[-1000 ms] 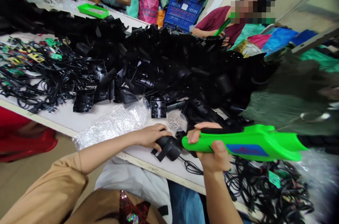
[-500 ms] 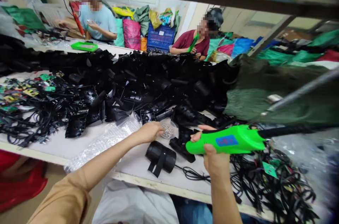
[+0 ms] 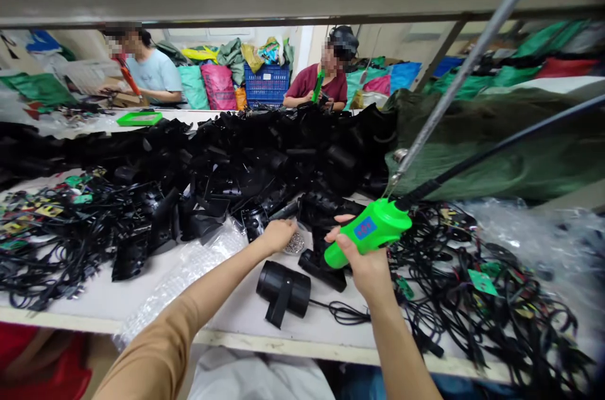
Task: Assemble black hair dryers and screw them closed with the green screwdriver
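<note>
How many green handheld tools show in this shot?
2: one green tool gripped in the person's right hand, and another green tool held upright by the co-worker in the maroon shirt. More may be hidden in the clutter.

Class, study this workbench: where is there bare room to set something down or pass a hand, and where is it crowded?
Bare bench lies between the bubble wrap and the black cylindrical housing, and between that housing's thin cable and the front edge. The black plastic parts heap and the cable tangles are crowded.
</note>
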The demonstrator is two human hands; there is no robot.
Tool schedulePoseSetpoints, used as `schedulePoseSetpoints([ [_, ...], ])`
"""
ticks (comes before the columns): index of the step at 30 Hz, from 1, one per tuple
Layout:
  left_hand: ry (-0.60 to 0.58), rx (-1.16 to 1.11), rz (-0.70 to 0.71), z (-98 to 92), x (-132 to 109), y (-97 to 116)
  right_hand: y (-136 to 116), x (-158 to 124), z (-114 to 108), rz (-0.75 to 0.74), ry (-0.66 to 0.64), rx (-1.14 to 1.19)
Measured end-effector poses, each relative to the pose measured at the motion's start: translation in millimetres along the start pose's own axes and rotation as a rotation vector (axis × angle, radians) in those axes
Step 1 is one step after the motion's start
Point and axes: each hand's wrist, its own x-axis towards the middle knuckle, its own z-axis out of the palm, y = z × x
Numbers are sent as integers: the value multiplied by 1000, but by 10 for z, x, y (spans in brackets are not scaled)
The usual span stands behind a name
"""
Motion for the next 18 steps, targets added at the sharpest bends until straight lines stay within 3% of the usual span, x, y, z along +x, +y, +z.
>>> schedulePoseSetpoints([
  [5, 131, -318, -45, -119, -161, 31, 106, 12, 73, -9, 96, 83],
  [9, 228, -601, -137, -175, -491, 96, 30, -16, 151, -67, 210, 318],
  [11, 270, -895, -220, -172, -711, 150, -59, -47, 176, -142, 201, 461],
  [15, 311, -1805, -423, -164, -1081, 258, -225, -153, 234, -234, 132, 625],
  [18, 303, -2022, -482, -165, -1207, 298, -294, -231, 315, -267, 100, 654],
])
